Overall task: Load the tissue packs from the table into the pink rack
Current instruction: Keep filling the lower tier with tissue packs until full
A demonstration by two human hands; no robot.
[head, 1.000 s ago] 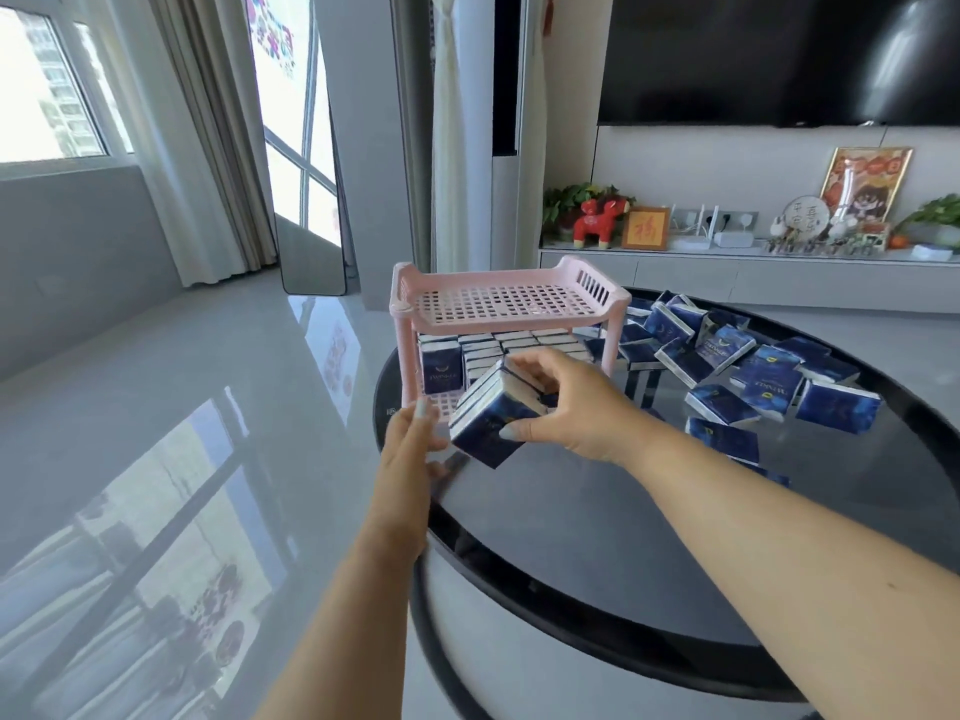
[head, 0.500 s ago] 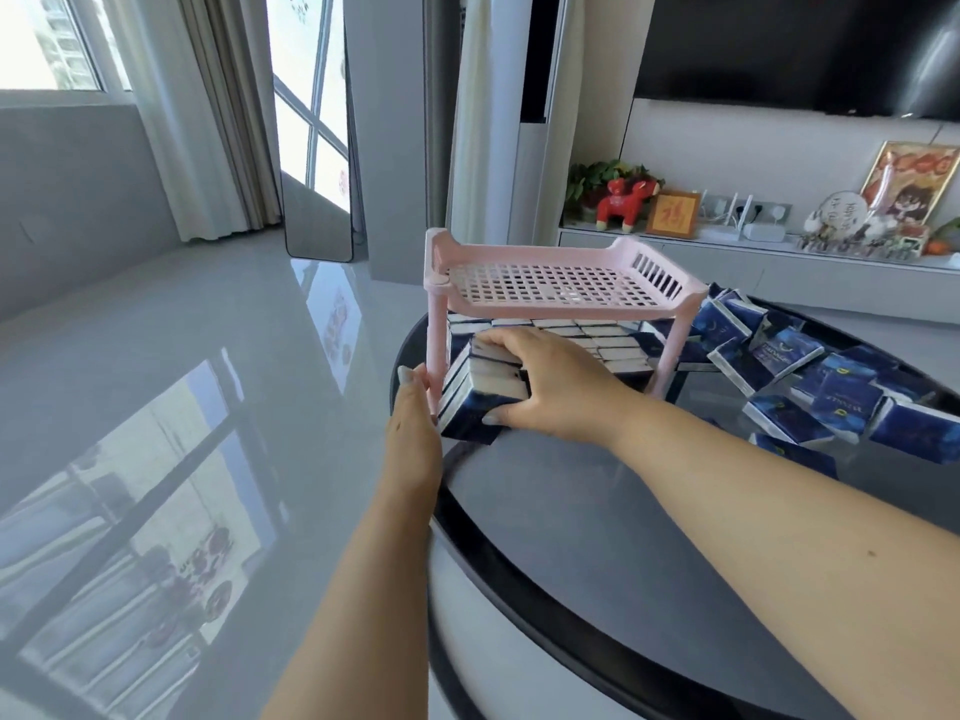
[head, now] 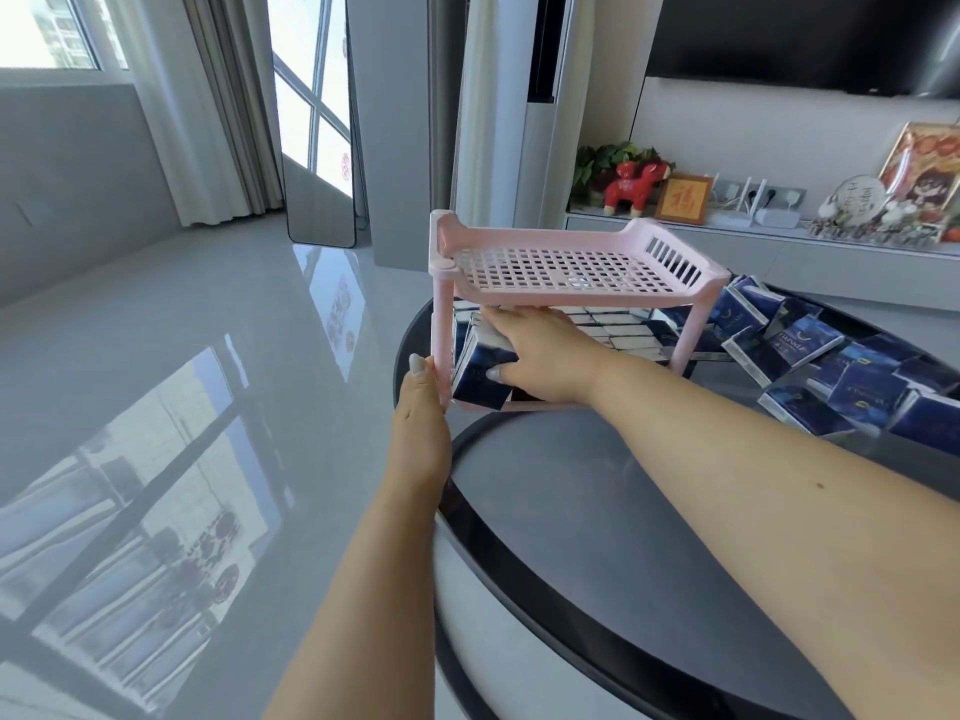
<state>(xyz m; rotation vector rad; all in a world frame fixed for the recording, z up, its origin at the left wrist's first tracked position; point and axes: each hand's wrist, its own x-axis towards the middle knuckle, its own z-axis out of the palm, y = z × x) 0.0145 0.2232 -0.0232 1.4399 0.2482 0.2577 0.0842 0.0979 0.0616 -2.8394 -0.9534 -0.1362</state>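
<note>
A pink two-shelf rack (head: 571, 267) stands at the far left edge of the round dark glass table (head: 597, 511). Its top shelf is bare; the lower shelf holds rows of dark blue tissue packs (head: 618, 330). My right hand (head: 540, 356) grips a small stack of tissue packs (head: 478, 371) at the lower shelf's front left corner, fingers reaching under the top shelf. My left hand (head: 421, 402) touches the rack's front left post from outside. Several loose tissue packs (head: 831, 366) lie on the table to the right of the rack.
A low white TV cabinet (head: 779, 252) with a red horse figure, frames and ornaments runs along the back wall under a dark screen. A tall mirror (head: 319, 148) leans at the left. Glossy grey floor lies left of the table.
My right hand has carried the stack of packs from in front of the rack into the lower shelf's front left corner. My left hand stayed at the post. The camera moved closer.
</note>
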